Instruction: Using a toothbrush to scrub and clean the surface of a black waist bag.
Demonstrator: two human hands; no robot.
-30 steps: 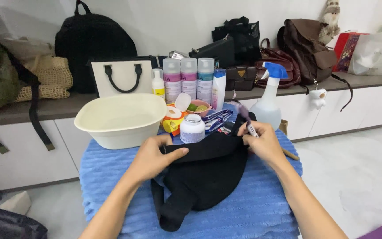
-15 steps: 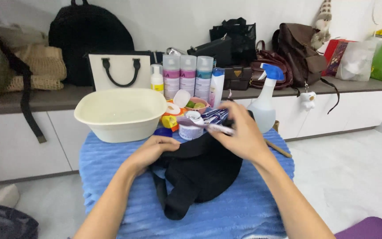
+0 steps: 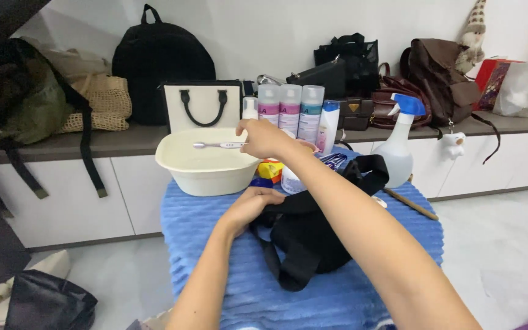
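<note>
My right hand (image 3: 265, 138) reaches across to the left and holds a white toothbrush (image 3: 215, 145) out over the cream plastic basin (image 3: 206, 175). My left hand (image 3: 249, 206) rests on the edge of a black bag (image 3: 313, 235) that lies on the blue ribbed towel (image 3: 215, 244) covering the small table. My right forearm crosses over the bag and hides part of it.
Behind the basin stand three pastel bottles (image 3: 288, 113), a white tube and a spray bottle (image 3: 398, 146). A wooden stick (image 3: 412, 205) lies at the towel's right. Several bags line the grey counter (image 3: 123, 140) behind, including a black backpack (image 3: 160, 61) and a brown bag (image 3: 438, 73).
My right hand has lifted off the black bag and swung left with the toothbrush, ending over the basin. My left hand stayed on the bag. The view has shifted slightly.
</note>
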